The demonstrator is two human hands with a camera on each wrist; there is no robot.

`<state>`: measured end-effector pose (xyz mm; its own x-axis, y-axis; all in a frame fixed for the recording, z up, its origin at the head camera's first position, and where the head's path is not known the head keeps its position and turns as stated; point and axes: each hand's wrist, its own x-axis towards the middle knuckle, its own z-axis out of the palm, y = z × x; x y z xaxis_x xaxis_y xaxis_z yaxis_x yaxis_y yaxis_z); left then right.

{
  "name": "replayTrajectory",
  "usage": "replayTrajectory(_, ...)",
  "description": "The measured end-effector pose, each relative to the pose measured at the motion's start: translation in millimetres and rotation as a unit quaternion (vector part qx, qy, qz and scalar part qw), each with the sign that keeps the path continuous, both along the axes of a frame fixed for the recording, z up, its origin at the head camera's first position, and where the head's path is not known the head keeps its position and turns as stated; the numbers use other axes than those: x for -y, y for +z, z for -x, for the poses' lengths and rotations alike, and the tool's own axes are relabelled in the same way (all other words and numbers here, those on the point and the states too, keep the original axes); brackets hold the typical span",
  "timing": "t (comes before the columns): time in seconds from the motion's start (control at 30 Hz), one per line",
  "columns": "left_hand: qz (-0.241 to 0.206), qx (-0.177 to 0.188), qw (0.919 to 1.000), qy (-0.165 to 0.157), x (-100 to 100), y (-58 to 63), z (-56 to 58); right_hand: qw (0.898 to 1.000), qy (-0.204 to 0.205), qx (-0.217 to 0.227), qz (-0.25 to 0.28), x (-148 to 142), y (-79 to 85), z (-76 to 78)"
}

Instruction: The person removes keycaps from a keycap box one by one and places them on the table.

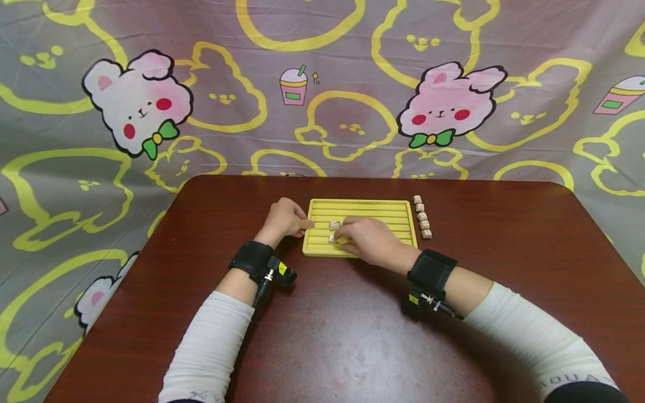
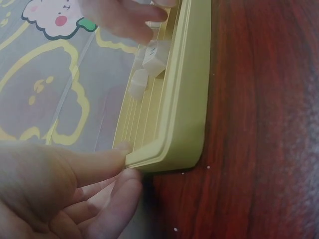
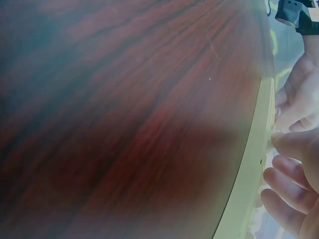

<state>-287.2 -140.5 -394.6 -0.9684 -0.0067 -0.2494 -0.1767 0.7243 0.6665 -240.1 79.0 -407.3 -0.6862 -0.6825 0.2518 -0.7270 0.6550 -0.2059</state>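
A yellow grooved tray (image 1: pixel 358 204) lies on the table. My left hand (image 1: pixel 285 219) pinches its left rim between thumb and fingers, seen close in the left wrist view. My right hand (image 1: pixel 370 239) reaches over the tray's lower middle, its thumb and fingers pinching a small white cube (image 2: pixel 156 24), mostly covered by the fingertips. Just left of it, one white cube (image 1: pixel 332 239) sits in a lower groove and another cube (image 1: pixel 334 225) in a groove farther up. A dark letter-like mark shows on the nearer cube in the left wrist view.
Several more white cubes (image 1: pixel 422 216) stand in a column on the table beside the tray's right edge. The brown table (image 1: pixel 322 324) reaches back to a patterned curtain (image 1: pixel 347 73). Both wrists wear black camera straps.
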Motion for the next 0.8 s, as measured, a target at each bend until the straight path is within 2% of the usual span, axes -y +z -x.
replayTrajectory(0.8, 0.001, -0.001, 1.0000, 0.002, 0.6, 0.2, 0.3, 1.000, 0.005, 0.010, -0.017, 15.4, 0.1, 8.5)
